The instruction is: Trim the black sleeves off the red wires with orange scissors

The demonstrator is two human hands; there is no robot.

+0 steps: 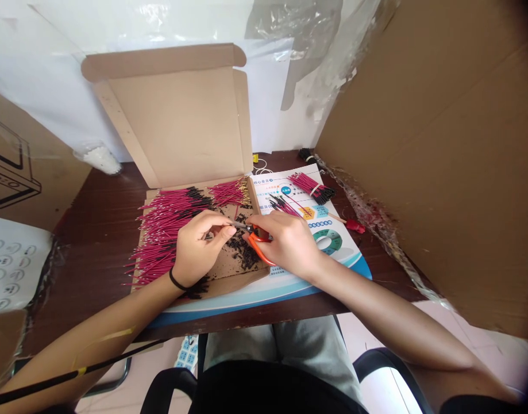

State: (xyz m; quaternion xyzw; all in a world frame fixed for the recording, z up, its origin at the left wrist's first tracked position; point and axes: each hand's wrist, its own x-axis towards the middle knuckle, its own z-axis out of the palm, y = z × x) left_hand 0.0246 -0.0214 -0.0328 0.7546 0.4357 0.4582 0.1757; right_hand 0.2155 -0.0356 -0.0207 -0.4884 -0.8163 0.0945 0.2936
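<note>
My right hand is closed around orange-handled scissors, whose blades point left toward my other hand. My left hand is pinched at the blade tips; whatever sits between thumb and finger is too small to make out. Beneath both hands lies an open cardboard box. Many magenta wires with black ends fill its left side. A smaller pile of magenta wires with gold-coloured tips is at the back. Black clippings are scattered on the cardboard below the scissors.
A printed sheet lies right of the box, bearing a banded wire bundle and some loose wires. A red-headed stick is beyond. The raised box lid stands behind; a large cardboard panel borders the right side.
</note>
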